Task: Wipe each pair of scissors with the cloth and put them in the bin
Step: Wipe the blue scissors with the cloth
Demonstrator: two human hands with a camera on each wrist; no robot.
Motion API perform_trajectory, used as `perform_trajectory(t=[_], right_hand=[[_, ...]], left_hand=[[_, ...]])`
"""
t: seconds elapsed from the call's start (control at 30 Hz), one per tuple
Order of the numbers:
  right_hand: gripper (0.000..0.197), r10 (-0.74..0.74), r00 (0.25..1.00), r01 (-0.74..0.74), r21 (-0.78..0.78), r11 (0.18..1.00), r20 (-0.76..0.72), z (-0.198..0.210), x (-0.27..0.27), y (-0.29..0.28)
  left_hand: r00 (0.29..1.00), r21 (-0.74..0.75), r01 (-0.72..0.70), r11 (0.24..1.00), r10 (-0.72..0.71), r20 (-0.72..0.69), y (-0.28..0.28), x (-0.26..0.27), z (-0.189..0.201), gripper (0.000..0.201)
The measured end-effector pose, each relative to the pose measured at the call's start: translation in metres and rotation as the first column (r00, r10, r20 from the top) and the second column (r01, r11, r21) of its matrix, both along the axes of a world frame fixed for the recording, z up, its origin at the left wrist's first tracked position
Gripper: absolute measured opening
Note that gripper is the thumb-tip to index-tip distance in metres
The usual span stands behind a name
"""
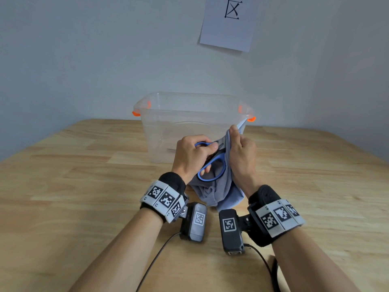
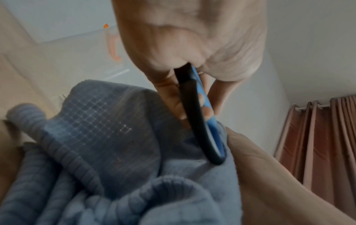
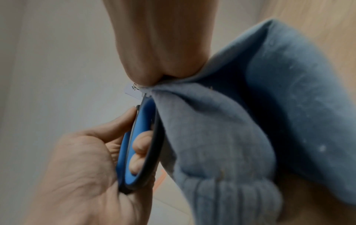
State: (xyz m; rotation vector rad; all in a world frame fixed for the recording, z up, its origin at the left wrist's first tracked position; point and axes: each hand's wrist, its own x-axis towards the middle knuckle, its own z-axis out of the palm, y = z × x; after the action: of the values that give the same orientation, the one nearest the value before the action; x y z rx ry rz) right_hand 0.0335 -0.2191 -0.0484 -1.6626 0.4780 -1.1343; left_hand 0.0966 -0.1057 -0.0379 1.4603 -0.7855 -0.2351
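Head view: left hand [image 1: 190, 155] grips the blue-and-black handles of the scissors [image 1: 212, 163], fingers through the loops, held above the desk [image 1: 84, 186] just near of the clear bin [image 1: 189, 114]. Right hand [image 1: 242, 154] pinches the grey-blue cloth [image 1: 219, 192] around the blade end; blades mostly hidden by the cloth, one tip poking out near the bin's right orange latch [image 1: 251, 119]. Cloth hangs down onto the desk between the wrists. Paper sheet [image 1: 229, 22] with a drawn mark on the far wall. Left wrist view: fingers [image 2: 173, 97] curled through the handle loop [image 2: 200, 121], loop's low end touching the cloth [image 2: 108, 137]; curtain [image 2: 318, 137] at right. Right wrist view: right-hand fingers [image 3: 152, 67] clamped on a cloth [image 3: 221, 121] fold at the blade base, a small white label [image 3: 133, 89] showing there; left-hand fingers [image 3: 139, 146] inside the blue loop [image 3: 142, 146].
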Motion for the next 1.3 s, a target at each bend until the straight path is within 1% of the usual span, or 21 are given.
perform_trajectory(t=[0.07,0.13,0.2,0.27,0.37,0.5,0.53,0.57,0.67,0.77,0.93,1.0,1.13,1.3], right_hand=[[0.055,0.140,0.988,-0.147,0.122,0.982,0.062,0.000,-0.003,-0.001],[0.056,0.283,0.951,-0.305,0.215,0.928,0.127,0.005,-0.009,-0.001],[0.050,0.368,0.910,-0.410,0.290,0.865,0.189,0.007,-0.014,-0.001],[0.045,0.419,0.863,-0.500,0.361,0.788,0.280,0.007,-0.014,-0.002],[0.041,0.467,0.800,-0.599,0.446,0.665,0.378,0.007,-0.012,-0.004],[0.041,0.537,0.738,-0.671,0.524,0.525,0.407,0.009,-0.014,-0.005],[0.040,0.556,0.728,-0.681,0.526,0.510,0.402,0.009,-0.014,-0.006],[0.038,0.573,0.726,-0.680,0.517,0.519,0.380,0.009,-0.015,-0.007],[0.030,0.600,0.750,-0.656,0.430,0.620,0.279,0.007,-0.014,-0.009],[0.026,0.562,0.787,-0.615,0.371,0.695,0.252,0.003,-0.011,-0.009],[0.023,0.512,0.832,-0.555,0.322,0.767,0.214,0.004,-0.013,-0.011],[0.022,0.499,0.843,-0.537,0.312,0.784,0.200,0.006,-0.014,-0.011],[0.029,0.498,0.836,-0.548,0.373,0.748,0.230,0.013,-0.013,-0.011],[0.019,0.519,0.842,-0.537,0.322,0.780,0.146,0.012,-0.011,-0.007]], left_hand=[[0.999,-0.018,-0.009,1.000,0.008,-0.042,-0.001,0.001,0.000,0.023],[0.998,-0.047,-0.021,0.999,0.018,-0.066,-0.001,0.002,0.000,0.026],[0.997,-0.067,-0.033,0.997,0.029,-0.068,-0.001,0.003,0.001,0.028],[0.997,-0.079,-0.042,0.996,0.037,-0.066,0.000,0.003,0.001,0.027],[0.996,-0.090,-0.052,0.995,0.045,-0.071,0.000,0.004,0.001,0.027],[0.996,-0.083,-0.061,0.995,0.056,-0.063,0.001,0.005,0.000,0.028],[0.997,-0.081,-0.064,0.995,0.060,-0.058,0.001,0.005,0.000,0.028],[0.997,-0.076,-0.068,0.995,0.064,-0.051,0.001,0.005,0.000,0.028],[0.996,-0.064,-0.079,0.995,0.077,-0.037,0.001,0.005,0.000,0.025],[0.997,-0.054,-0.077,0.996,0.075,-0.033,0.001,0.005,0.000,0.024],[0.997,-0.044,-0.070,0.997,0.069,-0.022,0.001,0.005,0.000,0.020],[0.995,-0.046,-0.104,0.993,0.104,-0.011,0.000,0.004,0.000,0.021],[0.984,-0.050,-0.179,0.983,0.179,0.001,-0.002,0.005,0.000,0.023],[0.984,-0.049,-0.165,0.985,0.168,0.052,0.002,0.006,0.003,0.020]])
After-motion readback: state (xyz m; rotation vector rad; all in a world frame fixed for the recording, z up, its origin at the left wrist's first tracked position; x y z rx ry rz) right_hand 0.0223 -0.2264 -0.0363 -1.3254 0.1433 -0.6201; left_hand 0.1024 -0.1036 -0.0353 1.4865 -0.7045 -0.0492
